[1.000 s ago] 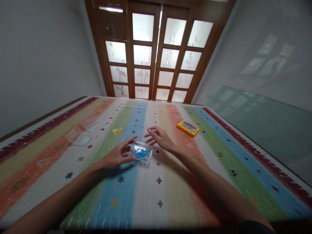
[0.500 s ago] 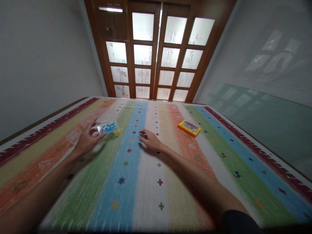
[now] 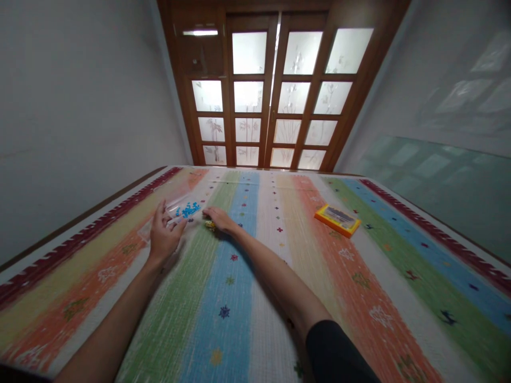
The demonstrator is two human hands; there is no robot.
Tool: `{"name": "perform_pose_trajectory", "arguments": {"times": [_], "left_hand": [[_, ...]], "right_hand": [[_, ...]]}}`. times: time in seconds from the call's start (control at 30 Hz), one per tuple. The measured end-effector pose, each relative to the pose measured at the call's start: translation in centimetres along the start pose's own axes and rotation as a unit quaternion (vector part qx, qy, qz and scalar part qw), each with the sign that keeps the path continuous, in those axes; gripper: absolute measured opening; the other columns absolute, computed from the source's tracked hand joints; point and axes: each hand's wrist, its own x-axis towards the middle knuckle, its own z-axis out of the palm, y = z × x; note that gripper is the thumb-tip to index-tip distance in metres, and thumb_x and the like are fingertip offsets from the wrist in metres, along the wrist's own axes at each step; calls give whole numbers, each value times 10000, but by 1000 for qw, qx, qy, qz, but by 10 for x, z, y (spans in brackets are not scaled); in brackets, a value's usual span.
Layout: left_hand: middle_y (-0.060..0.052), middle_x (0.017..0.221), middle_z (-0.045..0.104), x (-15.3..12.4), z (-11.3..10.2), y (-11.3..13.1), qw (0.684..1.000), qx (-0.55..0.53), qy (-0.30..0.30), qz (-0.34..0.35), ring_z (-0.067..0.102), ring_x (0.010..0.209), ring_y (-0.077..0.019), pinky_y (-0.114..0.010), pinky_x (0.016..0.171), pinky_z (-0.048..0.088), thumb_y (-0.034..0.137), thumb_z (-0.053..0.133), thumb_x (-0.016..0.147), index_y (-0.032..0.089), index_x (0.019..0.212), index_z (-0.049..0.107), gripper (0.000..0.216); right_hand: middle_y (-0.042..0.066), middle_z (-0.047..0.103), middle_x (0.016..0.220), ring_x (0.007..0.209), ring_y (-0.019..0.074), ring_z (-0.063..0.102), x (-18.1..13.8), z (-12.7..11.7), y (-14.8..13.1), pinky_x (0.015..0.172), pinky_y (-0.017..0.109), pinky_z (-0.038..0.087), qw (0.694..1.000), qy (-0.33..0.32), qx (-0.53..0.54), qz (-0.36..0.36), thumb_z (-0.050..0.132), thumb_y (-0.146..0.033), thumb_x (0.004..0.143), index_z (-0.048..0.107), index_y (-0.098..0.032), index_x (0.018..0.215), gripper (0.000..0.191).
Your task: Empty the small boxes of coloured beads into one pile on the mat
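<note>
The left hand [image 3: 165, 234] has its grip clamped on the near left corner of a clear box [image 3: 174, 213], thumb along the near side and fingers at the left. The box is on the left of the scene, over the far half of the counter [image 3: 147, 178], with loose blue bits [image 3: 190, 209] gathered mostly toward its right side. The right hand [image 3: 219, 219] reaches across to the left, back of the hand upward, just right of the box; its fingers bend down beside a small heap of yellow bits [image 3: 210, 225], and whether its grip is apart or together I cannot tell. A clear tray [image 3: 144, 232], faint and partly hidden, lies just left of the left hand. Well to the right, an orange case [image 3: 338, 219] lies flat and slightly turned on the striped cloth [image 3: 235, 287]. A dark sleeve [image 3: 333, 346] covers the near part of the right arm. At the far end stands a wooden door [image 3: 266, 101] with frosted panes.
</note>
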Motion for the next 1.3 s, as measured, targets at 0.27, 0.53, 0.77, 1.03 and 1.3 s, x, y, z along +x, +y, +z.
{"name": "perform_pose_trajectory", "arguments": {"times": [0.27,0.53,0.77,1.03,1.3], "left_hand": [[-145,1533,412,-4,2,0,1000,22,-6,9,626,1106,-209,-362,928,585,251,689,799,283,1519,370,787],[-138,1484,451,-9,6,-11,998,37,-25,40,635,1077,-210,-404,946,586,267,714,796,283,1499,404,769],[-125,1344,542,-10,10,-27,977,118,-84,154,649,1086,-243,-459,939,601,268,643,864,252,1490,414,667],[-114,1434,514,-10,7,-25,923,222,-142,280,537,1310,-287,-501,1106,480,223,501,949,256,1465,415,525],[-117,1457,508,-3,0,-26,889,248,-189,335,511,1344,-273,-499,1124,451,249,426,998,248,1460,396,464]], "right_hand": [[99,755,875,921,201,701,3,7,9,977,394,491,987,-24,153,40,314,-332,1041,664,-161,950,400],[52,719,711,832,202,696,5,-12,10,885,363,514,940,153,298,68,444,-452,989,597,-203,777,361],[46,699,701,843,201,684,-10,-50,18,906,374,513,937,208,275,54,480,-519,963,607,-210,698,427],[103,719,842,882,222,678,-43,-72,18,961,434,482,961,169,217,29,485,-637,924,645,-197,698,520],[112,727,915,921,223,673,-103,-109,24,1003,431,448,983,123,130,-27,474,-628,927,700,-180,793,520]]}}
